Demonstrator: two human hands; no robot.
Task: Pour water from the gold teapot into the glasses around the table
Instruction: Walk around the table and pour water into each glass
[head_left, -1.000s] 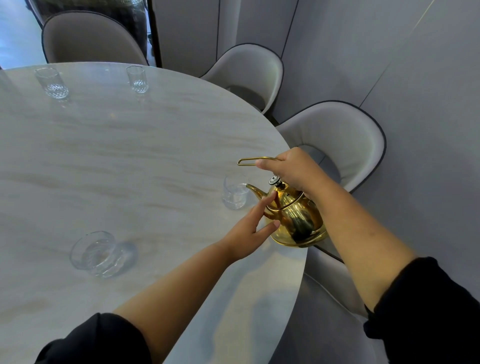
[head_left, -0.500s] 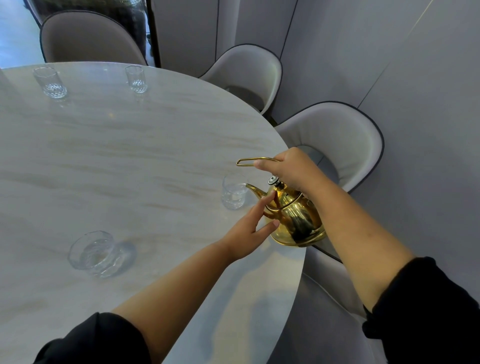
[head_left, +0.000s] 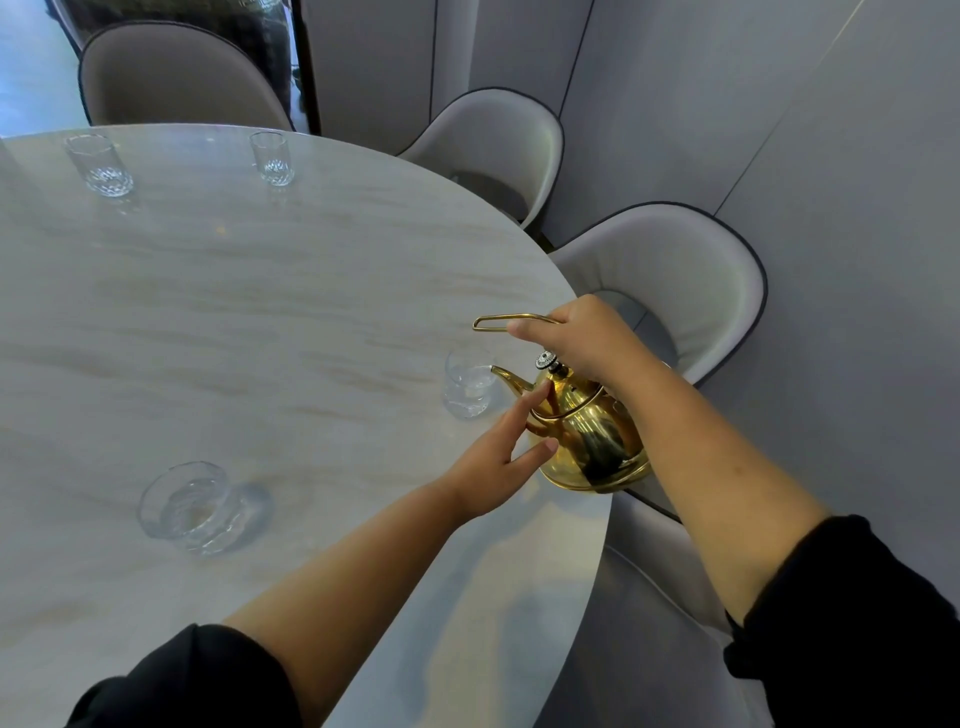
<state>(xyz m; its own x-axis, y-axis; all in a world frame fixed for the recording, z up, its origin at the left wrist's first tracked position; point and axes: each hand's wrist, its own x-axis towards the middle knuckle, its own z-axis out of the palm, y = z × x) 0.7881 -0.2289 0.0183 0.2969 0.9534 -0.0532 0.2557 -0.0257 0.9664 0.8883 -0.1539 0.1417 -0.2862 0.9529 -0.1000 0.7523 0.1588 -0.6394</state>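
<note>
The gold teapot (head_left: 587, 436) hangs tilted over the edge of the table (head_left: 260, 322), carried between both hands. Its spout (head_left: 511, 378) points left, tip at the rim of the nearest glass (head_left: 467, 387), which stands just beside it and holds some water. The pot's long axis, base to lid knob (head_left: 545, 359), leans toward that glass. The right hand (head_left: 582, 338) sits directly above, fingers curled round the wire handle (head_left: 498, 318), thumb laid along it. The left hand (head_left: 496, 465) lies below and left of the pot, fingers straight, slightly spread, tips touching the lid. Whether water is running cannot be told. Judged: further tilt about the handle, spout downward, would fill this glass
</note>
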